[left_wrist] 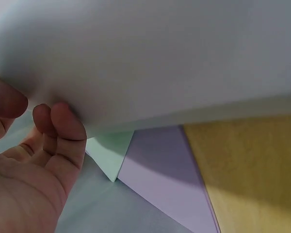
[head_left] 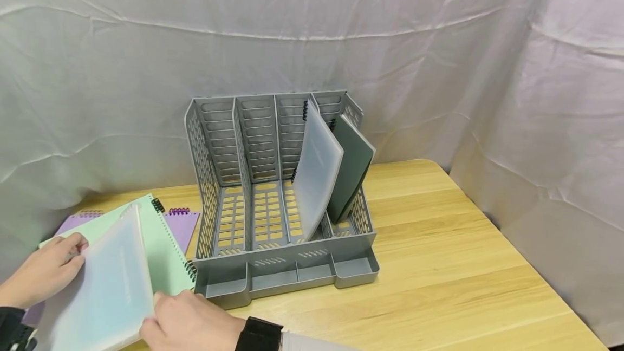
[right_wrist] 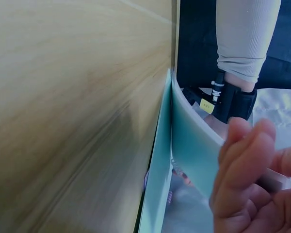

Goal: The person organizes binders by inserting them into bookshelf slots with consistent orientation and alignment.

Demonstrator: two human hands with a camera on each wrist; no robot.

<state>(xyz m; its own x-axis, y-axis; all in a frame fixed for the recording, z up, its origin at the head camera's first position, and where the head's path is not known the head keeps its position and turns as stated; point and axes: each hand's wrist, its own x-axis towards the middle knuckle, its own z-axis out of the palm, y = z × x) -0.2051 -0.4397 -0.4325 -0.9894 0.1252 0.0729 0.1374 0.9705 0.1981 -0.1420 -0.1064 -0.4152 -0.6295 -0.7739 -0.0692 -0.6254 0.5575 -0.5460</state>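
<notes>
Both hands are closed on the notebook: left hand (head_left: 51, 270) pinching its left edge, right hand (head_left: 190, 321) gripping its right edge by the near corner. We see the translucent-covered notebook (head_left: 114, 280) tilted between them, near end out of frame, long axis uncertain. Grey rack (head_left: 290, 258) stands ahead-right of both, right hand nearer. Green notebook (head_left: 168, 264) lies ahead, partly beneath.
</notes>
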